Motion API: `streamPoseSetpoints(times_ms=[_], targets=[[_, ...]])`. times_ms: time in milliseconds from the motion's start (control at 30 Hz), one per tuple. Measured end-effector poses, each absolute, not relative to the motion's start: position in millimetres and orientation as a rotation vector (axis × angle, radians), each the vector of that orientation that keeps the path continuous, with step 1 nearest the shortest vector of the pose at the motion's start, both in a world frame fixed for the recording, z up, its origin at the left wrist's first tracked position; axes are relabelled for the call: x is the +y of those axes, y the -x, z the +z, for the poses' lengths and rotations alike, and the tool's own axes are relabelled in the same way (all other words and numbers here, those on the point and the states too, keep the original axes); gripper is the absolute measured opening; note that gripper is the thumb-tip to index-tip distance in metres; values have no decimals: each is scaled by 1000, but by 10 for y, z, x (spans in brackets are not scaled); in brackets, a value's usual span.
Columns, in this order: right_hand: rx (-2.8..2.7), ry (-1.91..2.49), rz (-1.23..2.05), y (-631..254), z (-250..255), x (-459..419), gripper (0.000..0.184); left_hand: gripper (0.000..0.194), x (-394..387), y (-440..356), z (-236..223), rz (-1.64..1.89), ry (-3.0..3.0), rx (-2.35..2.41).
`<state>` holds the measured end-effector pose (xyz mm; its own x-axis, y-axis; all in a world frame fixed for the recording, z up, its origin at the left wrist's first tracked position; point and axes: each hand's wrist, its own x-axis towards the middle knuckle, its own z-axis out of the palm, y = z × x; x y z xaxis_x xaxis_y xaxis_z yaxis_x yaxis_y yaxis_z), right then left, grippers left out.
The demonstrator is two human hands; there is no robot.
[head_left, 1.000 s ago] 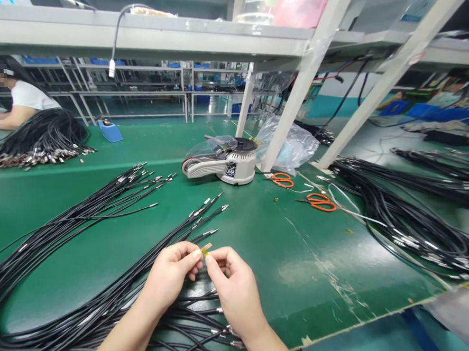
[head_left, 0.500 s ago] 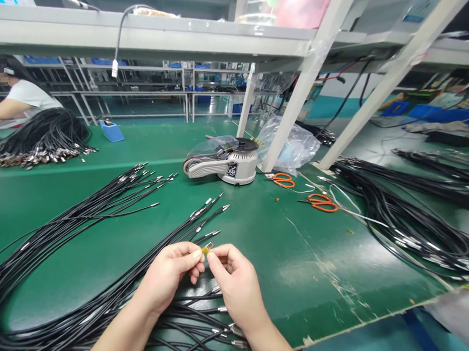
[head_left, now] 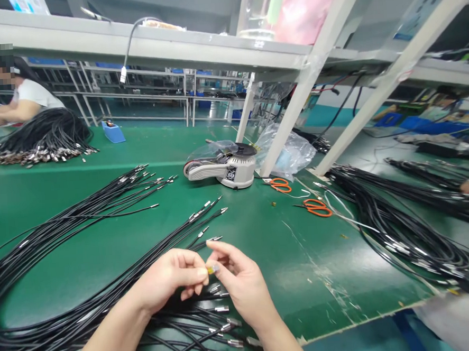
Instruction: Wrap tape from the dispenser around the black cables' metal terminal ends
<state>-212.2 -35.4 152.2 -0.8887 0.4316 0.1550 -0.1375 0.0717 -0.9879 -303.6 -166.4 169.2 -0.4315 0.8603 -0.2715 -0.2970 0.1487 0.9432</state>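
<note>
In front of me, my left hand pinches a small metal connector with a bit of yellow tape round it. The thumb of my right hand presses on the connector's other side. My right index finger is raised away from it, and the remaining right fingers are curled behind. Whatever is joined to the connector is hidden by my left hand. Below my hands, black cables with metal plug ends lie crossed over one another. More black cables run up past my left wrist.
A grey tape dispenser stands on the green table. To its right lie two orange-handled scissors and a clear plastic bag. Cable bundles are on the right. A co-worker sits far left, and shelf posts rise ahead.
Both hands have come slightly down towards me with the connector. My right index finger has lifted off, and its thumb now lies over the connector. The view has shifted slightly.
</note>
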Motion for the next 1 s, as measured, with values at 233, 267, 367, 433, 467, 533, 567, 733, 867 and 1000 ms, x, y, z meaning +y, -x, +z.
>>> streamPoseSetpoints(times_ms=[233, 267, 367, 433, 467, 533, 567, 733, 867, 1000], targets=[[-2111, 380, 1667, 1849, 1488, -18, 18, 16, -1620, 2883, 1662, 1381, -1299, 2213], [-2167, 322, 1620, 1821, 1506, -9, 18, 15, -1624, 2884, 1644, 1365, -1363, 2222], [-2294, 134, 1482, 1816, 1567, -40, 21, 14, -1635, 2901, 1612, 1317, -1479, 2234], [-2336, 23, 1398, 1855, 1589, -67, 20, 14, -1641, 2912, 1611, 1296, -1503, 2228], [-2348, -22, 1363, 1876, 1590, -73, 18, 14, -1643, 2915, 1616, 1288, -1509, 2221], [-2363, -102, 1288, 1909, 1578, -68, 16, 15, -1647, 2915, 1632, 1273, -1508, 2206], [-2364, -148, 1241, 1918, 1567, -59, 17, 15, -1649, 2912, 1642, 1260, -1497, 2199], [-2398, -370, 858, 1916, 1547, -37, 17, 18, -1644, 2885, 1699, 1117, -1283, 2177], [-2534, -387, 725, 1904, 1576, -51, 14, 18, -1620, 2896, 1728, 1035, -1090, 2125], [-2586, -413, 691, 1902, 1553, -51, 14, 22, -1615, 2924, 1718, 998, -992, 2026]])
